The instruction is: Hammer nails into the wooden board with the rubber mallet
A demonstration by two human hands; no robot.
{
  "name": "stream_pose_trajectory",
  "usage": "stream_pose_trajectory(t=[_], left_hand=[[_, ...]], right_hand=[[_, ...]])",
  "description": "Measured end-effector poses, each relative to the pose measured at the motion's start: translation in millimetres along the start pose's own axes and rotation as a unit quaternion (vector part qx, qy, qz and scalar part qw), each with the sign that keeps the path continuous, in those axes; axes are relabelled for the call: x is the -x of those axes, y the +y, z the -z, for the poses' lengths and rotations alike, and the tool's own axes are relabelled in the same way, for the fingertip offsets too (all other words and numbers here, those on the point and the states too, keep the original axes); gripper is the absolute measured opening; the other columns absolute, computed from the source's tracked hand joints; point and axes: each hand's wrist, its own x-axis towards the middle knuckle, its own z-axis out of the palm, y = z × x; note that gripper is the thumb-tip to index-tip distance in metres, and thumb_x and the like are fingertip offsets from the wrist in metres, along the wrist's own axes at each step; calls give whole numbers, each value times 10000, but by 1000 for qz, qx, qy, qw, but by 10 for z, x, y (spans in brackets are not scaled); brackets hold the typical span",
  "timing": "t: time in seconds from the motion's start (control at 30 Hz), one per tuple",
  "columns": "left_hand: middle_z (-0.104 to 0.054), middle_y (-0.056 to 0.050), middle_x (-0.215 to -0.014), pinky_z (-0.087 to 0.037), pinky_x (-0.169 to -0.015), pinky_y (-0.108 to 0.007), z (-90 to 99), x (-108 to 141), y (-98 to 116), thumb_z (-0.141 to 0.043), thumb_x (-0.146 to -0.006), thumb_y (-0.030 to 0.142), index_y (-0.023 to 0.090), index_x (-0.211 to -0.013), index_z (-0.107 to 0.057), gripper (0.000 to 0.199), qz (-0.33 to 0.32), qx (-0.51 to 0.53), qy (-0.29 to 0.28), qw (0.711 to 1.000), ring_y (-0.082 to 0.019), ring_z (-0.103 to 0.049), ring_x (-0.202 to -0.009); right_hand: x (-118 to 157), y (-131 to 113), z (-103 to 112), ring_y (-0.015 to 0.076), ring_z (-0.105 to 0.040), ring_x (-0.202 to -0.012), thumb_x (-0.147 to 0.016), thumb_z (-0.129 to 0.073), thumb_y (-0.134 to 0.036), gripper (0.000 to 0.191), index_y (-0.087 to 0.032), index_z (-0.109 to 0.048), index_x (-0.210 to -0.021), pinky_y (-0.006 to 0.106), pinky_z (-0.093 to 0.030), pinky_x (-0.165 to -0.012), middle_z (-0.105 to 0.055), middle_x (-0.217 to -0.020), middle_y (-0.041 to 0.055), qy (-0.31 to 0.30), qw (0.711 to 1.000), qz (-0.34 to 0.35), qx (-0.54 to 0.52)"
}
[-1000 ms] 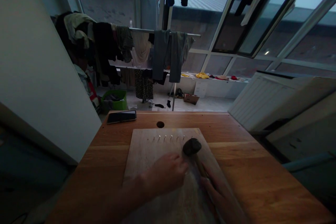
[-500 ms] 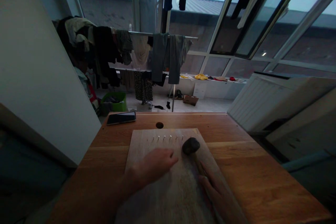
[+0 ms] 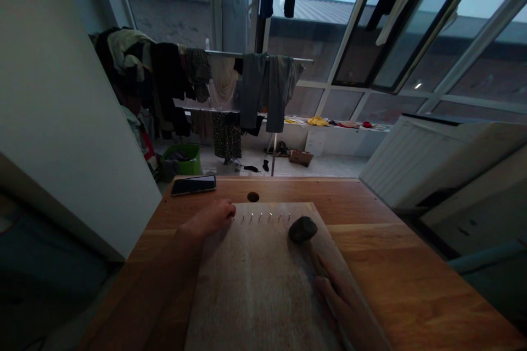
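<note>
A pale wooden board (image 3: 247, 290) lies on the table, with a row of several thin nails (image 3: 261, 217) standing in it near its far edge. My left hand (image 3: 212, 216) is at the left end of that row, its fingers closed together beside the leftmost nail. Whatever is between those fingertips is too small to make out. In my right hand (image 3: 340, 299) is a hammer (image 3: 303, 230), gripped by its wooden handle. Its bulky dark head is over the board's right side, just below the right end of the nails.
On the far left of the wooden table (image 3: 395, 269) lies a phone (image 3: 193, 185). A round hole (image 3: 253, 197) is in the tabletop behind the board. Beyond the table stand a clothes rack (image 3: 259, 56) and a green basket (image 3: 191, 160). A white panel (image 3: 74, 109) rises at the left.
My left hand has moved left and away from me, from over the middle of the board to the left end of the nail row. The hammer stays nearly where it was.
</note>
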Motion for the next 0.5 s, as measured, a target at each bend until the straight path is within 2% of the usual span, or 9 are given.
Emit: stream_pose_trajectory(t=[0.1, 0.27, 0.4, 0.5], left_hand=[[-663, -69, -867, -419, -707, -283, -26, -8, -6, -553, -831, 116, 176, -730, -689, 179, -4, 15, -4, 1000, -183, -590, -751], [-667, -61, -868, -432, -714, -270, -115, -25, -92, -544, -813, 134, 170, -756, -675, 147, -10, 38, -11, 999, -171, -594, -763], [-668, -32, -848, -444, -663, -254, -230, -24, -222, -601, -807, 246, 164, -924, -668, 158, 33, 142, 2, 989, -166, -601, -749], [-648, -16, -804, -458, -647, -253, -278, -18, -322, -665, -752, 308, 152, -894, -648, 212, 54, 220, -3, 974, -162, -590, -727]], right_hand=[[8, -16, 10, 305, -279, -1540, -863, -384, -616, 896, -29, -416, -1539, 498, -129, -1286, -373, -1628, 136, 4, 1000, 0, 12], [15, -40, 14, 321, -304, -1528, -850, -383, -630, 928, -7, -411, -1537, 519, -186, -1274, -384, -1617, 157, 6, 1000, -9, 20], [2, 6, 13, 301, -277, -1541, -863, -391, -621, 899, -38, -408, -1548, 491, -156, -1284, -363, -1632, 124, 5, 1000, 0, 17], [4, 41, 2, 299, -299, -1532, -866, -424, -623, 865, -83, -437, -1542, 488, -175, -1281, -387, -1625, 104, 8, 1000, -1, 9]])
